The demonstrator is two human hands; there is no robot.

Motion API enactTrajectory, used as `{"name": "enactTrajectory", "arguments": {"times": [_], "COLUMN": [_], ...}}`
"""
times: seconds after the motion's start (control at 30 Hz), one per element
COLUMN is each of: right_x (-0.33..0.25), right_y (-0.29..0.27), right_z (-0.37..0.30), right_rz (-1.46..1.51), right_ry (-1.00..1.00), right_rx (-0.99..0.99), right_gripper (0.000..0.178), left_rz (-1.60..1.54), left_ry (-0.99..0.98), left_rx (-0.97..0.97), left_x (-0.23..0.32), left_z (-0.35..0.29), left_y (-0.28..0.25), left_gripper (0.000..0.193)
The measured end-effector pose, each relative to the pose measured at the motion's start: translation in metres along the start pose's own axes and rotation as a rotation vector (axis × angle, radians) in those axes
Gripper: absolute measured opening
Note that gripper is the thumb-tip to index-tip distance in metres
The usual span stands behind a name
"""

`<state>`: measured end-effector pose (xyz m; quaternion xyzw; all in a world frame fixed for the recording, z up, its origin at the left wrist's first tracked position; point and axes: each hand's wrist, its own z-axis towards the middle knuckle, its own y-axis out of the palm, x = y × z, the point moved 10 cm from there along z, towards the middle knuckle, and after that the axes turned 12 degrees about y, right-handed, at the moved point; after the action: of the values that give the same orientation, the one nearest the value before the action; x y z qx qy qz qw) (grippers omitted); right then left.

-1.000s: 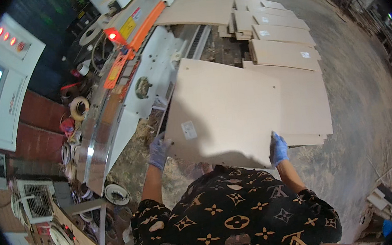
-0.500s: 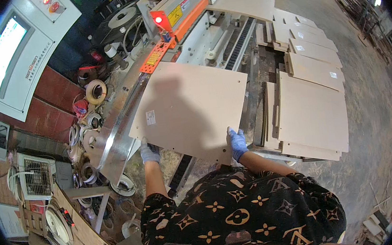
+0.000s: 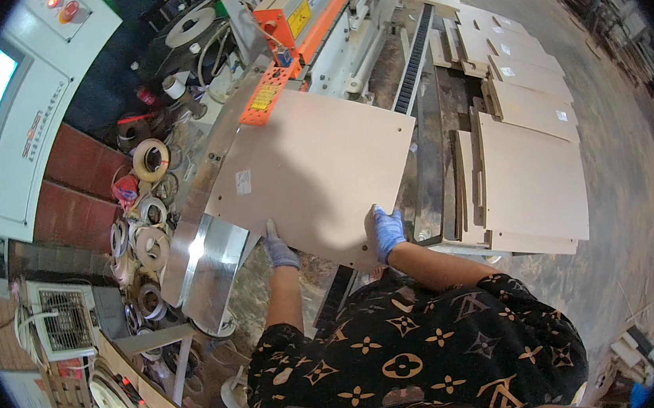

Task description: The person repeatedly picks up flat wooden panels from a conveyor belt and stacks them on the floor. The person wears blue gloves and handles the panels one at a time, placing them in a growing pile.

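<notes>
Panel point(image 3: 315, 165) between gloved fingers point(image 3: 384, 223) overlaps the metal table point(image 3: 205, 268).

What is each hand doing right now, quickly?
Left hand: closed on the near edge of the panel, holding it.
Right hand: closed on the same panel near its right corner, holding it.

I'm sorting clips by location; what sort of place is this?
Likely a woodworking or panel-furniture workshop: there's a large white-and-orange machine, a flat board held near it, and stacked boards to the right.
</notes>
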<state>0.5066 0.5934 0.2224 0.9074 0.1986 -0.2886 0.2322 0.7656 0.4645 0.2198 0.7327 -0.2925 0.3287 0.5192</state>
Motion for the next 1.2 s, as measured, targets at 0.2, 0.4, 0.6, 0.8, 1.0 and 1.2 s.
{"name": "enactTrajectory", "arguments": {"times": [0.2,0.4,0.6,0.8,1.0,1.2], "right_x": [0.012,-0.008,-0.061,-0.123,-0.145,-0.248], "right_y": [-0.001,-0.004,0.016,0.027,-0.066,-0.392], "right_z": [0.031,0.041,0.074,0.076,0.033,0.021], "right_rz": [0.277,0.293,0.221,0.023,-0.172,-0.713], "right_ry": [0.014,0.067,0.081,0.106,-0.008,-0.384], "right_rx": [-0.137,-0.052,-0.041,-0.087,-0.256,0.734], "right_gripper": [0.027,0.022,0.030,0.037,0.045,0.057], "left_rz": [-0.091,-0.031,-0.140,-0.110,0.102,0.979], "left_ry": [-0.053,-0.121,-0.223,-0.383,-0.148,1.284], "left_rx": [-0.047,0.027,-0.087,-0.282,-0.228,-0.474], "left_x": [-0.010,-0.024,-0.047,-0.091,-0.091,-0.052], "left_z": [0.008,0.020,0.042,0.078,0.090,-0.102], "left_y": [0.016,0.030,0.097,0.167,0.198,0.251], "left_gripper": [0.058,0.056,0.061,0.065,0.067,0.056]}}
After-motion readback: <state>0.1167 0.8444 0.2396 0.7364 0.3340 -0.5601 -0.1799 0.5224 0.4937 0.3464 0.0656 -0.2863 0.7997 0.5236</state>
